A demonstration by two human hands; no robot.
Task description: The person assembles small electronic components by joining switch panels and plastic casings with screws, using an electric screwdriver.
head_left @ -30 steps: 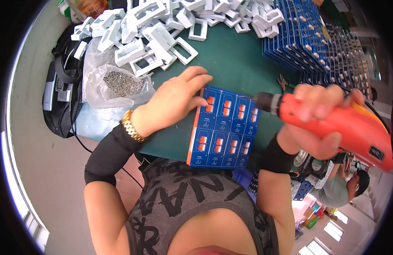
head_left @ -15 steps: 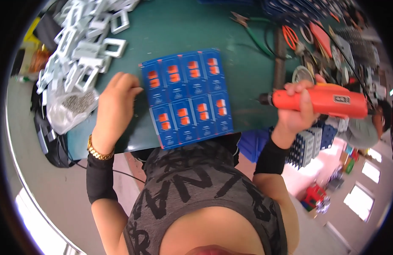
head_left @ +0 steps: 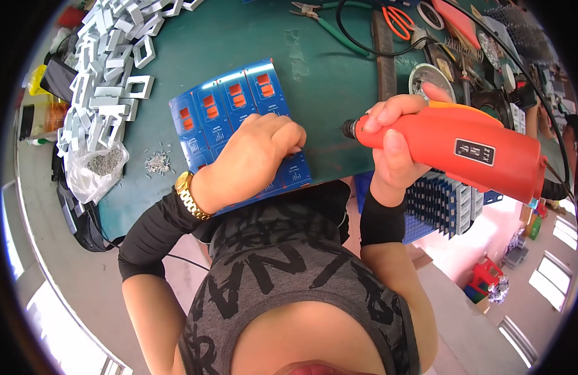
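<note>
A blue printed panel (head_left: 201,103) with rows of orange-and-white cutouts lies flat at the table's near edge. Over its lower right part is my left hand (head_left: 254,156), fingers curled and pinched near the panel's right side; the fingertips, and whatever they hold, are hidden. My right hand (head_left: 395,140) is wrapped round a red electric screwdriver (head_left: 483,153). Its black tip points left, raised to the right of the panel and apart from it. A small loose heap of screws (head_left: 158,162) rests left of the panel, beside a clear plastic bag of screws (head_left: 101,162).
Many light grey plastic frames (head_left: 111,90) are piled along the left. At the back lie green-handled pliers (head_left: 339,31), orange-handled scissors (head_left: 398,22) and a dark metal bar (head_left: 384,56). A round dish (head_left: 429,81) sits behind the screwdriver, whose cable curves at the right.
My left hand has moved right, from beside the panel to over it, uncovering the loose screws. The screwdriver now appears larger and further left.
</note>
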